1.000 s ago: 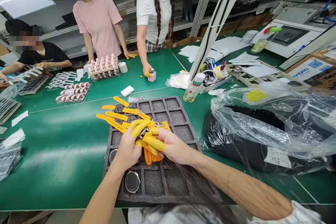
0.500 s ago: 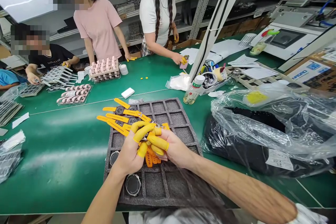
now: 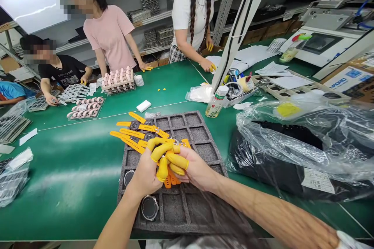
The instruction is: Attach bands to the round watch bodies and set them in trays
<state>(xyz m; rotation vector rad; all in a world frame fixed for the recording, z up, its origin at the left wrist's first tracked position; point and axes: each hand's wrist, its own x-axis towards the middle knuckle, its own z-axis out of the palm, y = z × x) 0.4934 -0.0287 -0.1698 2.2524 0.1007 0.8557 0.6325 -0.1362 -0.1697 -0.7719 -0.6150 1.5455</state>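
My left hand (image 3: 149, 167) and my right hand (image 3: 189, 163), in yellow finger cots, meet over the grey foam tray (image 3: 187, 225). Both are closed on a watch between them, mostly covered by the fingers. Orange strap ends (image 3: 172, 180) show just below the fingers; whether they belong to that watch I cannot tell. Several orange-strapped watches (image 3: 134, 125) lie across the tray's far left part. Two round watch bodies without straps sit in left-hand pockets, one (image 3: 150, 207) near the front and one (image 3: 128, 178) beside my left wrist.
A capped bottle (image 3: 216, 102) and a box of tools (image 3: 233, 89) stand behind the tray. To the right lies a plastic-wrapped black bundle (image 3: 274, 155). Pink watch straps on racks (image 3: 118, 79) are at the far left. Three co-workers are across the green table (image 3: 73, 186).
My fingers have closed further over the watch, hiding its dark part. The view has shifted slightly. Across the table, the white-shirted co-worker's hand no longer shows the pink item.
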